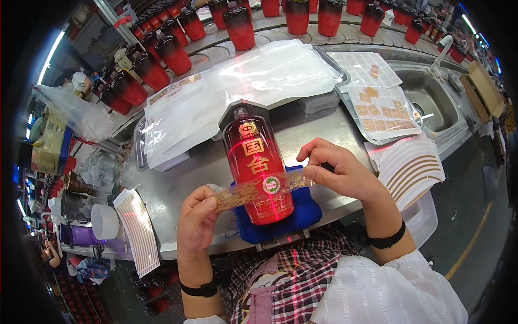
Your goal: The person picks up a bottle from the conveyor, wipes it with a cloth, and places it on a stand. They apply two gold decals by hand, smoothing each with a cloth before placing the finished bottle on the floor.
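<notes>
Both hands stretch gold label strip (264,187) across red bottle (258,164).

The bottle (258,167) is glossy red, glass or glazed, lying on a matt blue cloth pad (305,213). The label strip (259,189) looks like thin gold foil, shiny and patterned. The bench (178,183) is brushed metal, under smooth clear plastic sheets (226,92)

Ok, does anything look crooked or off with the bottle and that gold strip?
The gold strip slants across the red bottle: its end in the left hand sits lower than the end in the right hand. No spill or damage shows.
</notes>
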A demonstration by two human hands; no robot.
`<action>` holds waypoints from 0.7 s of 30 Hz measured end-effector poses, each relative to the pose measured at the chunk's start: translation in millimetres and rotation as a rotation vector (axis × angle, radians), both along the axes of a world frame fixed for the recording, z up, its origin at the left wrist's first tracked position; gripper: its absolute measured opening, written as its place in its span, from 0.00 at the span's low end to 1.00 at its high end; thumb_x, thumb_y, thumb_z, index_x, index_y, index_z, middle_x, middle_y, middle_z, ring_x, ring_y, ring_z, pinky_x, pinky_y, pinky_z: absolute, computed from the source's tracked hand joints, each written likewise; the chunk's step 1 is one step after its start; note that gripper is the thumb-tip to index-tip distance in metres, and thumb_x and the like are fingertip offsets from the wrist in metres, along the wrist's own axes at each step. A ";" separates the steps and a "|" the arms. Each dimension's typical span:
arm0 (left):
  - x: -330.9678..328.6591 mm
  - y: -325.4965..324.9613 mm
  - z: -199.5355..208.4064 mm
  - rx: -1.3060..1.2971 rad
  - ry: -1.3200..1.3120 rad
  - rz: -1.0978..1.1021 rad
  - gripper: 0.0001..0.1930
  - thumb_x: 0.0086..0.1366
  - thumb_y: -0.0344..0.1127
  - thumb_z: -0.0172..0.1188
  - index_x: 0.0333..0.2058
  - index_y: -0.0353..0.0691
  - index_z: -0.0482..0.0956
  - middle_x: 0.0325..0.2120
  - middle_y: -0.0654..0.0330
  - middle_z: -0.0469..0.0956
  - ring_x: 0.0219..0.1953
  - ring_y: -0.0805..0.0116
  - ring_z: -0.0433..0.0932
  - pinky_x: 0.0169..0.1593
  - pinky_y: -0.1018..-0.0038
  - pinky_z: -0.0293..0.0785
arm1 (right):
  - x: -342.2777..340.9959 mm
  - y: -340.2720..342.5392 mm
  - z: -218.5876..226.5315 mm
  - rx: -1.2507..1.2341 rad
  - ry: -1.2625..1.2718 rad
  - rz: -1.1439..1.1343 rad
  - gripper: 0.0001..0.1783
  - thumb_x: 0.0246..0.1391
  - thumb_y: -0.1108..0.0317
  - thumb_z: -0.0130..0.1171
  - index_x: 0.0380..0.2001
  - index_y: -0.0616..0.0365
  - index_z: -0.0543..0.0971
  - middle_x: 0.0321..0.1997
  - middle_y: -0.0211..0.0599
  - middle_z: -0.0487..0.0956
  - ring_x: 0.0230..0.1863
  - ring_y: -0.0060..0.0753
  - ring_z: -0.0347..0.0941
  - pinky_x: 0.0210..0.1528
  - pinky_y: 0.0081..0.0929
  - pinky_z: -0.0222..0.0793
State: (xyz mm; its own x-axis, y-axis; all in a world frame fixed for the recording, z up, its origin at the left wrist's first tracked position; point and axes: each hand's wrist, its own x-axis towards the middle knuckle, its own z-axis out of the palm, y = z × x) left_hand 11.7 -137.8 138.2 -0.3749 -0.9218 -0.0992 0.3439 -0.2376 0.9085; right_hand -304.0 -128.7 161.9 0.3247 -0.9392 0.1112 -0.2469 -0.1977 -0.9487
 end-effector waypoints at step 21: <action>-9.5 4.6 -8.3 0.039 0.043 0.120 0.06 0.63 0.33 0.54 0.28 0.39 0.70 0.30 0.57 0.78 0.34 0.69 0.76 0.44 0.73 0.70 | 11.2 -2.6 -8.2 -0.016 -0.058 -0.021 0.12 0.58 0.65 0.60 0.24 0.61 0.73 0.43 0.33 0.72 0.35 0.19 0.66 0.38 0.20 0.63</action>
